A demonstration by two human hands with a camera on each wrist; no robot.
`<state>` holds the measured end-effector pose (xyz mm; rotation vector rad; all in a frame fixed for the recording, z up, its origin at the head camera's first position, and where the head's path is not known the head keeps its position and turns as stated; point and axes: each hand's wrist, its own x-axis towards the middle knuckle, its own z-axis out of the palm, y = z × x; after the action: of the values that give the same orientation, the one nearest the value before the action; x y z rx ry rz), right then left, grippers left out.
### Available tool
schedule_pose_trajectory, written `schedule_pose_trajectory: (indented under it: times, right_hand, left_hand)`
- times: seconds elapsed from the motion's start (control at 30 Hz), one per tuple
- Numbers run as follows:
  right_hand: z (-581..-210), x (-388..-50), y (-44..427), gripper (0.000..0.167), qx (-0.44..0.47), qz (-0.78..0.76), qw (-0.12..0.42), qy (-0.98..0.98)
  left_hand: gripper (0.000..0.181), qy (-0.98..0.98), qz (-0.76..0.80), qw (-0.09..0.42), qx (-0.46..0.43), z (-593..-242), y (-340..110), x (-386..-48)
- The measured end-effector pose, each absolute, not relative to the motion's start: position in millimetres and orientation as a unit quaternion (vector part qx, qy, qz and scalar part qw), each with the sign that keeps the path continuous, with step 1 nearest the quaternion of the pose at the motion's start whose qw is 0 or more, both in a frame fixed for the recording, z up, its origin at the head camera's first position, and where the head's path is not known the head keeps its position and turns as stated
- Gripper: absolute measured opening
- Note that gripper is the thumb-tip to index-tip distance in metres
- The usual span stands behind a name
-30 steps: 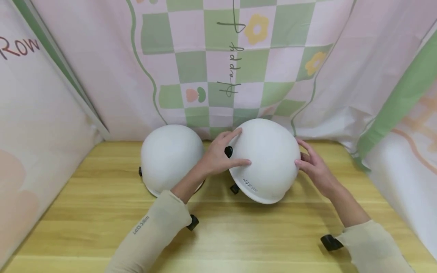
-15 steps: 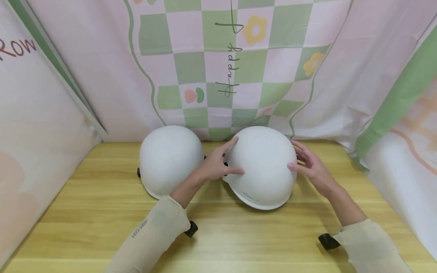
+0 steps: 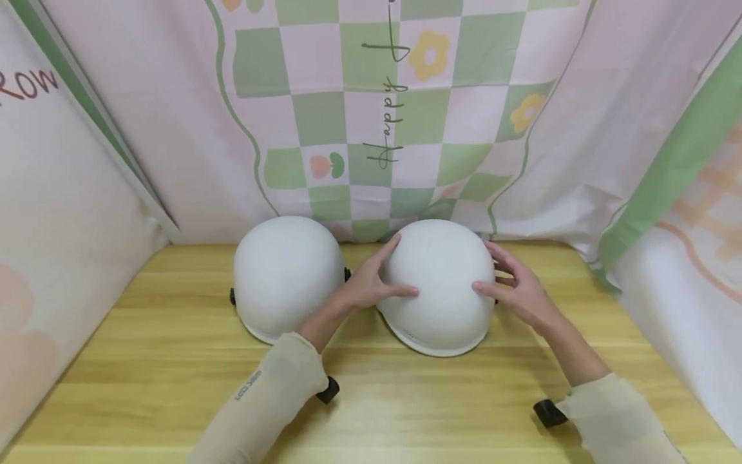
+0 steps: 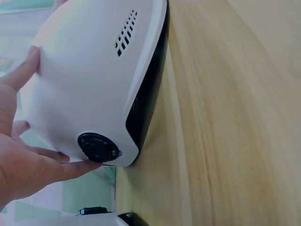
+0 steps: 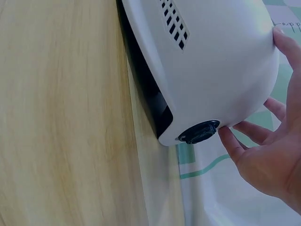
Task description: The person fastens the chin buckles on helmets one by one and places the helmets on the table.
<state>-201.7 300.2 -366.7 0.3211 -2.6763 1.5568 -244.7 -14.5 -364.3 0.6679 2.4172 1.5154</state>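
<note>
While we are holding a white helmet (image 3: 445, 274) between both hands on the desk (image 3: 417, 412) near the checkered cloth (image 3: 371, 109), our left hand (image 3: 365, 283) is touching one side, grip spread wide, and our right hand (image 3: 526, 295) is touching the other, grip loosely open. Close by, a second white helmet (image 3: 286, 274) is standing.

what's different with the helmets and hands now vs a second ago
The white helmet on the right has come down towards the wooden tabletop, shifted slightly left, and tilted so its vent slots nearly vanish from the head view. The left hand and right hand stayed on it; the white helmet on the left stayed put.
</note>
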Motion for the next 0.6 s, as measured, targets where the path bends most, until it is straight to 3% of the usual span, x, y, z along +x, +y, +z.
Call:
schedule_pose_trajectory:
  times: [0.27, 0.6]
  right_hand:
    - [-366, -208, 303, 0.082, 0.151, 0.499, 0.012, -0.853]
    - [-365, -213, 306, 0.083, 0.159, 0.515, 0.004, -0.842]
  left_hand:
    - [0.104, 0.8, 0.548, 0.11, 0.219, -369, -16, -251]
    - [0.096, 0.831, 0.494, 0.059, 0.248, -367, -17, -252]
